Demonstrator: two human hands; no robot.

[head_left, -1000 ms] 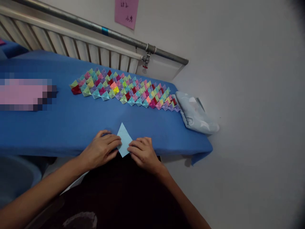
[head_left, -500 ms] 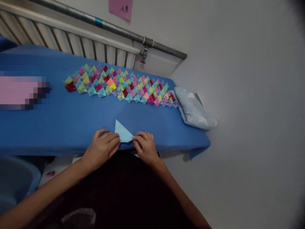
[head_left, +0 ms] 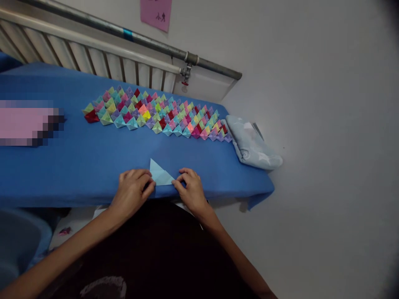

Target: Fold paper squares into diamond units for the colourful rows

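A light blue sheet of origami paper (head_left: 160,176), folded into a rough triangle, lies near the front edge of the blue-covered table (head_left: 77,166). My left hand (head_left: 134,186) pinches its left side, fingers curled over the paper's edge. At the opposite corner, my right hand (head_left: 188,185) grips the tip between thumb and fingers. Beyond the hands, many small folded paper boats (head_left: 156,114) in pink, green, blue, purple, yellow and red stand in close rows.
A folded grey-blue patterned cloth (head_left: 254,143) lies at the table's right end. Behind the table run a white radiator (head_left: 99,62) and a metal pipe (head_left: 149,45) with a valve. A blue basin (head_left: 21,241) sits low at left, and a pixelated pink patch covers the table's left.
The paper's lower edge now lies straighter, and a crease shows across it. My left hand has shifted slightly left, its thumb now more visible. The view has tilted a little.
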